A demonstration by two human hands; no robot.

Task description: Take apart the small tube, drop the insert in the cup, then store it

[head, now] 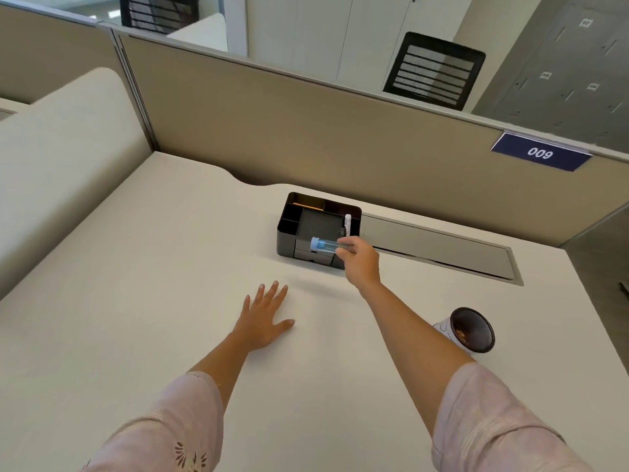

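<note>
My right hand (360, 259) is stretched forward and grips a small clear tube (327, 244) with a blue cap. The tube lies level, cap pointing left, just over the front of a black desk organizer (289, 222). A white stick-like item (348, 223) stands in the organizer's right side, above my fingers. My left hand (264, 317) rests flat on the desk, palm down, fingers spread, holding nothing. At the right, a paper cup (471, 330) with a dark inside stands on the desk, with something small and brownish inside it.
The pale desk (136, 267) is bounded by beige partition walls at the back and left. A grey cable tray lid (439, 245) runs along the back right. A blue sign reading 009 (541, 153) hangs on the partition. Black chairs show beyond it.
</note>
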